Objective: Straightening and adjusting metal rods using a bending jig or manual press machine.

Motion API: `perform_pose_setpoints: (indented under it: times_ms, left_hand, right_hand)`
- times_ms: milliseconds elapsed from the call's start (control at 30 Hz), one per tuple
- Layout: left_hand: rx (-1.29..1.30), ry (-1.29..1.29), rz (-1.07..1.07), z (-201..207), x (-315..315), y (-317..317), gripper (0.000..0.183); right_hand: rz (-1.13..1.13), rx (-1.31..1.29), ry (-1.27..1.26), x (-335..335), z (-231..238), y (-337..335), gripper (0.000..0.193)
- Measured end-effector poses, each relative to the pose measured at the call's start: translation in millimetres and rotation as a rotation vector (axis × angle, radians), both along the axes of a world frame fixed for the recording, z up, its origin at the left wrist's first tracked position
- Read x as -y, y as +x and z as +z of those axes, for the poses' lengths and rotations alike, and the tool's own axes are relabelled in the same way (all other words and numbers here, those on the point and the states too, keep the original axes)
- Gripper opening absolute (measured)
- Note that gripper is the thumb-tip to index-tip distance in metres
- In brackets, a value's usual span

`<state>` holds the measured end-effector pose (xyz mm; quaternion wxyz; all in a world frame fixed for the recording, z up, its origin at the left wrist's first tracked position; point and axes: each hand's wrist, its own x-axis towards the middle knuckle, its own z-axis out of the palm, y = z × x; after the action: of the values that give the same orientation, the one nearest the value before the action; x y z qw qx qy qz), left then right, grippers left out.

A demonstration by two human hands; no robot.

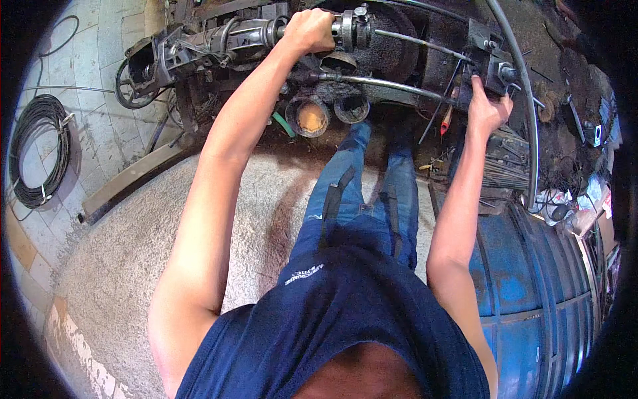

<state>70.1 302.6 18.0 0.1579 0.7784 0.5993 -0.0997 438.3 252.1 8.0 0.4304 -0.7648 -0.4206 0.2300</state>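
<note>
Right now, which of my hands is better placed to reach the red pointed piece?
Probably your right. Your right hand is close to the red pointed piece, with its thumb at the dark block. Your left hand is farther away and closed over the cylindrical metal assembly.

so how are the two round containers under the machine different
Contents: the left container shows orange-tan material inside, while the right container looks dark inside, and what it holds is hard to tell.
Size: the left container looks somewhat wider across than the right container.
Place: the left container sits slightly lower in the picture than the right container, which is close to the knee.
Both are round and open at the top.
</note>
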Motion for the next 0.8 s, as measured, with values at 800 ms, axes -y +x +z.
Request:
perform_pose_setpoints:
  times_ms: [800]
  left_hand:
    - [0.016,0.097,0.011,3.8,7.0,7.1,0.025]
  right_hand:
    - [0.04,0.39,-0.044,3.3,26.9,-9.6,0.038]
